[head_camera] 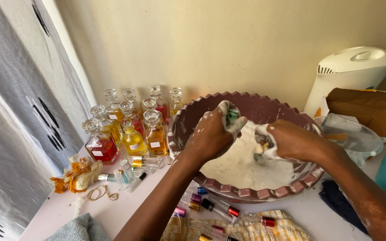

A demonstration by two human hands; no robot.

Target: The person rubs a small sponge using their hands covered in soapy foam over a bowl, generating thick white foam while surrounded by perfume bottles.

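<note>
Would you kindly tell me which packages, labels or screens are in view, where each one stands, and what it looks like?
Cardboard box: far right, beside the white appliance; brown, flaps open.
Labels on the glass bottles: left of the basin; small pale rectangles on square bottles of red, yellow and amber liquid.
No screens or signs show.

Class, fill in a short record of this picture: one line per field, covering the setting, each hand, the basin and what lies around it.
Setting: white table against a cream wall
Left hand: soapy, closed round a small green-capped bottle
Right hand: foamy, gripping small items, too lathered to identify
Basin: maroon, scalloped rim, holding white suds
Left of basin: glass stoppered bottles with red, yellow and amber liquid
Front of basin: small roller vials with coloured caps
Right of basin: white appliance, cardboard box
</note>
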